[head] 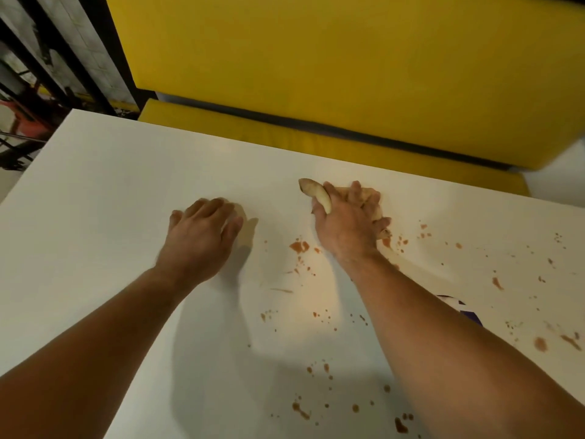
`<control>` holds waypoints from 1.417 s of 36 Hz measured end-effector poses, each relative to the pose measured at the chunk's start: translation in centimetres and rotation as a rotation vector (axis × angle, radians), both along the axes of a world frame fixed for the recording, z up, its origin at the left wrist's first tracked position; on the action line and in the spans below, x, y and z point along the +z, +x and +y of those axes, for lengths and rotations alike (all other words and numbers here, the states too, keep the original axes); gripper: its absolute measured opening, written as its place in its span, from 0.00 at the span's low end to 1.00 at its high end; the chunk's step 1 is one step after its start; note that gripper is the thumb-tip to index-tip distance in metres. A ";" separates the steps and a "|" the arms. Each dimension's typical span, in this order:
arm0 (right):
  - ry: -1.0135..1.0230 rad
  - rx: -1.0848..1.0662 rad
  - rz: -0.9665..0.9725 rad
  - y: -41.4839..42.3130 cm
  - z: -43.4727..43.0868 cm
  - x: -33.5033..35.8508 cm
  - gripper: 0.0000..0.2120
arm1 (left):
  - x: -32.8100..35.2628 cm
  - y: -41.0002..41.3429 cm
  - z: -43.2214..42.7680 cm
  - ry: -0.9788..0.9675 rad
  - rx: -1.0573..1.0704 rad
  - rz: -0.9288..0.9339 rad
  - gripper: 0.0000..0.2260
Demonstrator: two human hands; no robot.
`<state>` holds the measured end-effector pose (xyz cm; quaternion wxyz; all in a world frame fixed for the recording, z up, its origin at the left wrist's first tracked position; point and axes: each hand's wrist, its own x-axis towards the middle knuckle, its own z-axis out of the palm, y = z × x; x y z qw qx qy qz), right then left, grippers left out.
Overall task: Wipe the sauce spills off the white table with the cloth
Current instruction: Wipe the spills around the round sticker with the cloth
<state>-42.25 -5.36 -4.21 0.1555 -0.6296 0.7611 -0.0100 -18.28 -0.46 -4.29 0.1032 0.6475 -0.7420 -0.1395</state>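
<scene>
The right grip point(348, 217) is closed over the cloth point(316, 193), fingers curled down across a bunched tan wad and holding it against the white tabletop point(110, 185). Most of the cloth is hidden beneath the palm and fingers. One rounded fold pokes out on the thumb side, pointing away toward the far edge, and a small scrap shows past the little finger on the right. The cloth sits past the middle of the tabletop, on the far side of most of the mess.

The sauce spills point(299, 247) are orange-brown blots and specks. One larger blot lies just left of the right wrist, with smaller drops touching the cloth's right edge. More specks are scattered between the two forearms, down toward the near edge and out to the right.

The left grip point(202, 236) lies palm down, well to the left of the cloth, with fingers stretched forward and nothing in its hold. It is slightly blurred, and the patch of tabletop around it shows no stains.

A purple-and-white item point(456, 304) peeks out from behind the right forearm; what it is cannot be told. Beyond the far edge stands a yellow padded bench point(316, 58)
</scene>
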 end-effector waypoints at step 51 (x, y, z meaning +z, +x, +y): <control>-0.006 0.038 0.055 -4.6 3.5 -0.5 0.27 | -0.9 -1.8 2.4 0.015 0.065 0.020 0.24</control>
